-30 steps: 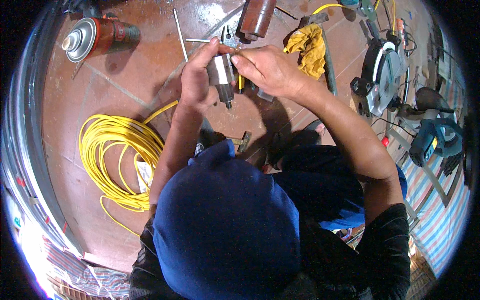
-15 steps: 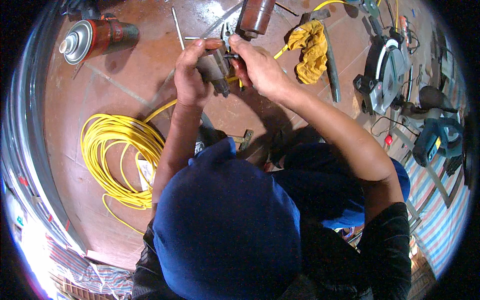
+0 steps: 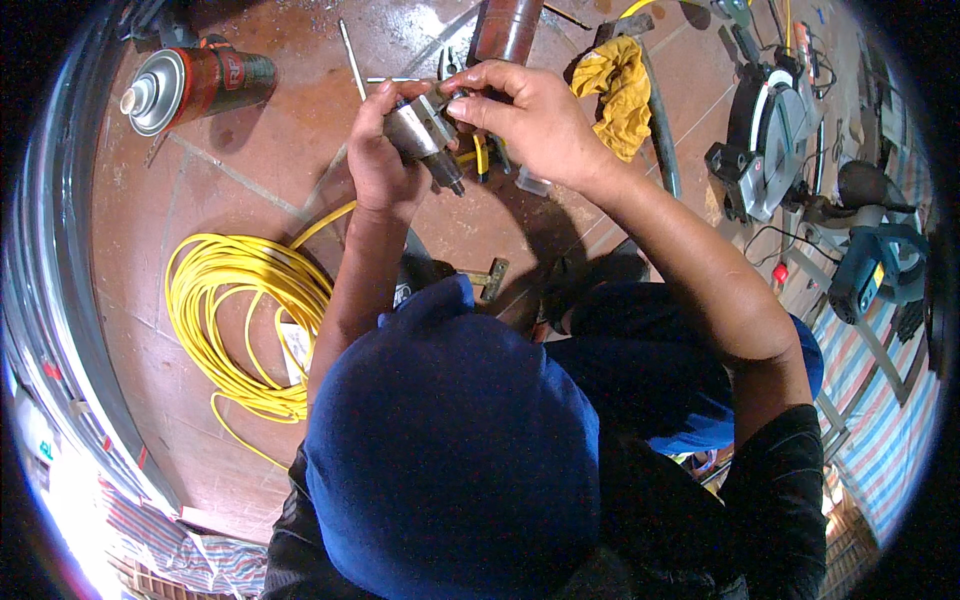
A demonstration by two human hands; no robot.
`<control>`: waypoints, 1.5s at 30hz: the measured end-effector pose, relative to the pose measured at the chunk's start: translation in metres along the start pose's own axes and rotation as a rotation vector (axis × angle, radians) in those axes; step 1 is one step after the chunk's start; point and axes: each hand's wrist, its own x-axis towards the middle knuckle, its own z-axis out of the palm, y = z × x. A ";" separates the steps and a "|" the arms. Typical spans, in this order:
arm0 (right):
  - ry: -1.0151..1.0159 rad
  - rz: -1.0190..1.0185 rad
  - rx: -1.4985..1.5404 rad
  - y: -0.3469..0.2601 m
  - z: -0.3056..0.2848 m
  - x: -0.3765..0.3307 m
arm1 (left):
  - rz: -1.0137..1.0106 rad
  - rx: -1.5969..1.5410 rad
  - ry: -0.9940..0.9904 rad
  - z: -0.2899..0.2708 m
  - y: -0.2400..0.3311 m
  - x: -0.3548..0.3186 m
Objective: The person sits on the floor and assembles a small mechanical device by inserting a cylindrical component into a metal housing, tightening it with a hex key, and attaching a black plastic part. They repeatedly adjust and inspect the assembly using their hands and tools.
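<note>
My left hand point(image 3: 385, 165) is wrapped round a silver metal tool part point(image 3: 422, 130), a stout cylinder with a dark, narrower tip pointing down toward me. At the part's right side, my right hand point(image 3: 545, 120) has its thumb and index finger pinched together. Whatever small piece lies between those fingertips is too hidden to make out. Just beyond the fingers show the jaws of pliers point(image 3: 450, 62), and yellow-and-dark handles point(image 3: 481, 158) appear below my right hand. A small clear plastic piece point(image 3: 533, 183) sits beneath my right palm.
A spray can point(image 3: 225, 82) lies at the far left, above a coil of yellow hose point(image 3: 235, 320). Beyond my hands is a brown cylinder point(image 3: 505, 32). To the right are a yellow cloth point(image 3: 620, 95), a hammer point(image 3: 660, 130), a cutting machine point(image 3: 765, 150) and a teal power tool point(image 3: 870, 270).
My right hand has shifted its grip: its index finger now curls over the thumb at the part's side. The metal part has turned a little in my left hand, showing its shiny side.
</note>
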 end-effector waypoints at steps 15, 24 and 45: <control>-0.030 -0.291 -0.516 -0.007 -0.009 0.000 | -0.027 -0.083 0.010 0.006 -0.002 -0.006; -0.095 -0.293 -0.669 -0.007 -0.013 0.002 | 0.049 0.030 -0.008 0.005 0.001 -0.007; -0.160 -0.310 -0.514 -0.010 -0.017 0.008 | 0.116 0.056 0.012 0.007 0.001 -0.004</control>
